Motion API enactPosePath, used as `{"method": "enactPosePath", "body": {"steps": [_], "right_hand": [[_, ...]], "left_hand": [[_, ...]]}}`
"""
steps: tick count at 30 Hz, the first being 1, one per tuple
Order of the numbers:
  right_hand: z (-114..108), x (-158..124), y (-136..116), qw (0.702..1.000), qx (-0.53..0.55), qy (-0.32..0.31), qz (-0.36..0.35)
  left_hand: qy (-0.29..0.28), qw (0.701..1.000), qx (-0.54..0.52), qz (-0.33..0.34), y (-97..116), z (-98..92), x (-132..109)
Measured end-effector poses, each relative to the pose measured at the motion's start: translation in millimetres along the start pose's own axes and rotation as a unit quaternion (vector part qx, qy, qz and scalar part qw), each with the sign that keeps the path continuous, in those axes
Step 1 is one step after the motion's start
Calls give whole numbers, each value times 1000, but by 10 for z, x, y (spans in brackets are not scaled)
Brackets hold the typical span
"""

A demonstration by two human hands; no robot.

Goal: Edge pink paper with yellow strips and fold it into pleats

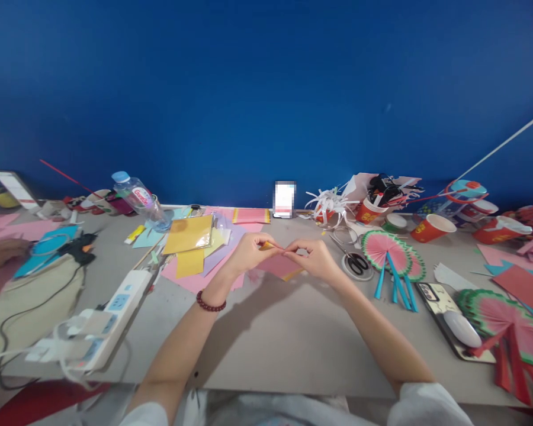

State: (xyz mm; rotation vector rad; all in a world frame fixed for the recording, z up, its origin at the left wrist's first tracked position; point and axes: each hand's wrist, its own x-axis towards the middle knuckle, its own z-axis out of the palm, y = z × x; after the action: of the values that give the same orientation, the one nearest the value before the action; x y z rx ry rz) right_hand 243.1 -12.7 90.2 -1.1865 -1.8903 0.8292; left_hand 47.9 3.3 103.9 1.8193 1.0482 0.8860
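Note:
My left hand (253,253) and my right hand (313,255) meet over the middle of the table, thumbs and fingers pinched close together. Between the fingertips is a small piece of folded paper (267,245), yellow with some pink; most of it is hidden by the fingers. Just beneath them is pink paper with a yellow edge (284,270); whether it lies on the table or hangs from the fingers I cannot tell. Left of my left hand are stacked coloured sheets, with a wrapped gold pack (189,234) on top. Black-handled scissors (357,264) lie right of my right hand.
A propped phone (285,199) stands against the blue wall. Pink-and-green paper fans (384,251), red paper cups (433,228) and a phone with a mouse (462,329) on it are at right. At left are a bottle (142,198), a power strip (119,313) and another person's hand (2,255).

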Motion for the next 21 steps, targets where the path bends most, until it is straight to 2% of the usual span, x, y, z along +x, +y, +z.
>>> {"method": "enactPosePath", "body": {"steps": [3, 10, 19, 21], "right_hand": [[-25, 21, 17, 1000, 2, -18, 21], [-107, 65, 59, 996, 22, -37, 72], [-88, 54, 14, 999, 6, 0, 33], [-91, 49, -12, 1000, -10, 9, 25]], "left_hand": [[18, 1000, 13, 20, -66, -17, 24], [52, 998, 12, 20, -133, -89, 40], [34, 999, -24, -12, -92, -116, 34], [15, 999, -36, -23, -100, -148, 37]]}}
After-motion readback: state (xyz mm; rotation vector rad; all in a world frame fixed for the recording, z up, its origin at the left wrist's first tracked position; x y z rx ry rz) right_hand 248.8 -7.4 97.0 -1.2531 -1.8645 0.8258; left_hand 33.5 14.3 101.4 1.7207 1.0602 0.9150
